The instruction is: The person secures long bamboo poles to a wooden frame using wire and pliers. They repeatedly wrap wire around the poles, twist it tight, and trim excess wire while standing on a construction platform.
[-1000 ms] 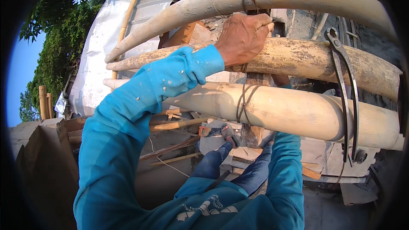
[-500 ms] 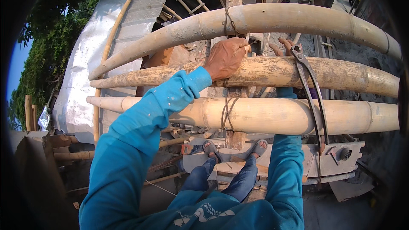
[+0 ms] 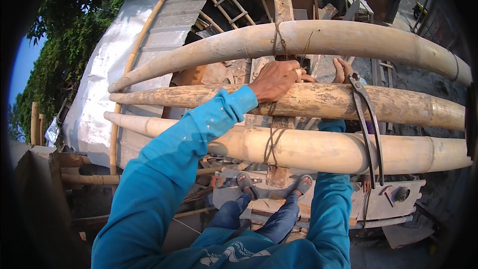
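Note:
My left hand is closed in a pinch over the middle bamboo pole, seemingly on a thin tie wire mostly hidden by its fingers. From below, my right arm passes behind the lower bamboo pole. My right hand shows above the middle pole, fingers stretched upward; its palm is hidden. Beside those fingers, dark long-handled pincers hang over the middle pole, handles down across the lower one. Dark wire binds the lower pole to an upright wooden post; the upper bamboo pole is also wire-bound.
Corrugated metal sheet and a crossing thin bamboo pole lie left. Below are my sandalled feet, a handsaw and a grey board. Another person's hand seems to show near the pincer handles.
The poles sit lower in view as my head shifts. My left hand stays at the middle pole. My right fingers have come closer together, and the pincers still hang there.

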Demonstrator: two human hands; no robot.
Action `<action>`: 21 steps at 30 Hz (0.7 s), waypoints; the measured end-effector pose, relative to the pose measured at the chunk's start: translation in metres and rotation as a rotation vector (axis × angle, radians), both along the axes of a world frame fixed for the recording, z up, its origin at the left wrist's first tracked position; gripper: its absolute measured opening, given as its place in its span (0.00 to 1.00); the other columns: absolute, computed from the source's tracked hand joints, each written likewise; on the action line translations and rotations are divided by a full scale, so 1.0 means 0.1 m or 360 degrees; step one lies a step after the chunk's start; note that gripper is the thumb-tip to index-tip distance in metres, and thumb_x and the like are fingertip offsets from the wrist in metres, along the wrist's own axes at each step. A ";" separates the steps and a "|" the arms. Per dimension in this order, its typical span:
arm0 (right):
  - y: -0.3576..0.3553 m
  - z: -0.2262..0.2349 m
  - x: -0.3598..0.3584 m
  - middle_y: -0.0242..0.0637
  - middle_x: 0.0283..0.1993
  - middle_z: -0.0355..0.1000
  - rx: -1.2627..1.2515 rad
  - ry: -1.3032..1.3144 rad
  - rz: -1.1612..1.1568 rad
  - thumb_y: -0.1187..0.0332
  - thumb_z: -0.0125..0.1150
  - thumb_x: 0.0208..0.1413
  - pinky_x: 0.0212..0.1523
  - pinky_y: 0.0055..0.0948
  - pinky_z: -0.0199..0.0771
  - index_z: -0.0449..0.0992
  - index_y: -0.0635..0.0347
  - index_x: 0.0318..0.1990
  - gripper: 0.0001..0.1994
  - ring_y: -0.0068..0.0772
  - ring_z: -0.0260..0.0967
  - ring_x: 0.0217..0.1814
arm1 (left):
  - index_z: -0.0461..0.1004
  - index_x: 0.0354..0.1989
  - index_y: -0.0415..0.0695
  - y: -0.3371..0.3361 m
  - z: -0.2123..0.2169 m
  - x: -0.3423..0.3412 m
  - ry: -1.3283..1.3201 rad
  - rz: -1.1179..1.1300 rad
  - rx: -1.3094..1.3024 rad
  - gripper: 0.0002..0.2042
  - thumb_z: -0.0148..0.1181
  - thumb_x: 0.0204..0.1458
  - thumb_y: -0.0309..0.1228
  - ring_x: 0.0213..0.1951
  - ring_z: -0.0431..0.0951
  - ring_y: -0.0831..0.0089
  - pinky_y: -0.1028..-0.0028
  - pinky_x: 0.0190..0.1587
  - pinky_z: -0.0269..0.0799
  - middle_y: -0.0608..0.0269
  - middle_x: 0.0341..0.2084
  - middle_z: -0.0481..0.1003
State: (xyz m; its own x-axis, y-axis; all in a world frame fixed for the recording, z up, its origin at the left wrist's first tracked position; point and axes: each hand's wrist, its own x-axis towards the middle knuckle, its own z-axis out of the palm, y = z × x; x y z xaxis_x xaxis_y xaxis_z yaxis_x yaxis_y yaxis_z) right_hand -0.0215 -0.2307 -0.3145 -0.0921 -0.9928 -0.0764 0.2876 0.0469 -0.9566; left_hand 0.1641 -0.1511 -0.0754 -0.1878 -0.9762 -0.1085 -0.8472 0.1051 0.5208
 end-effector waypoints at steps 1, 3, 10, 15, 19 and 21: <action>0.01 -0.02 -0.03 0.47 0.44 0.79 0.0009 0.0005 -0.0013 0.66 0.61 0.58 0.46 0.47 0.73 0.79 0.61 0.48 0.13 0.48 0.76 0.44 | 0.79 0.40 0.38 -0.01 0.02 0.00 0.0026 0.0023 0.0018 0.18 0.47 0.61 0.39 0.35 0.80 0.58 0.63 0.44 0.73 0.52 0.35 0.81; 0.13 -0.14 -0.10 0.47 0.44 0.79 0.0031 0.0039 -0.0025 0.66 0.61 0.58 0.46 0.47 0.73 0.79 0.61 0.48 0.13 0.49 0.76 0.44 | 0.78 0.37 0.37 0.01 0.03 -0.02 0.0099 0.0086 0.0062 0.18 0.47 0.61 0.39 0.35 0.80 0.58 0.64 0.44 0.73 0.53 0.34 0.82; 1.78 -0.77 -0.61 0.47 0.43 0.79 0.0007 0.0916 0.0083 0.66 0.61 0.58 0.45 0.48 0.73 0.79 0.61 0.48 0.13 0.50 0.76 0.43 | 0.75 0.34 0.39 0.07 0.05 -0.02 0.0266 0.0053 -0.0205 0.17 0.47 0.65 0.39 0.32 0.82 0.56 0.65 0.38 0.74 0.54 0.28 0.82; 2.71 1.61 -0.63 0.46 0.25 0.77 0.0285 0.0885 0.1281 0.66 0.63 0.61 0.29 0.37 0.74 0.79 0.68 0.36 0.11 0.35 0.75 0.26 | 0.70 0.37 0.42 0.21 0.02 0.07 0.0338 0.0140 -0.0262 0.14 0.46 0.66 0.40 0.32 0.81 0.52 0.61 0.37 0.74 0.52 0.28 0.81; 2.32 2.84 -0.65 0.37 0.29 0.77 0.0168 0.0525 0.0809 0.69 0.61 0.62 0.28 0.24 0.74 0.79 0.67 0.39 0.08 0.24 0.74 0.28 | 0.71 0.37 0.42 0.19 0.00 0.06 0.0374 0.0115 -0.0343 0.14 0.46 0.65 0.40 0.33 0.81 0.50 0.58 0.35 0.73 0.51 0.27 0.81; 1.73 3.00 -0.52 0.40 0.34 0.78 -0.0227 0.0744 0.0498 0.69 0.60 0.63 0.28 0.26 0.75 0.79 0.67 0.43 0.09 0.26 0.75 0.31 | 0.71 0.38 0.42 0.14 -0.07 0.05 0.0428 0.0124 -0.0408 0.14 0.46 0.65 0.40 0.33 0.81 0.48 0.57 0.35 0.73 0.50 0.25 0.80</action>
State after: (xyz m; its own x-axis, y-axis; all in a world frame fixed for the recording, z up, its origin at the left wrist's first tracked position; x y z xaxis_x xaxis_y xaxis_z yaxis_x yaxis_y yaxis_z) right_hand -0.0734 -0.0579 -0.0143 0.2159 -0.9757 0.0381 -0.1739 -0.0768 -0.9818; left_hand 0.1694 -0.1368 -0.0820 -0.1007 -0.9777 0.1842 -0.6944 0.2016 0.6907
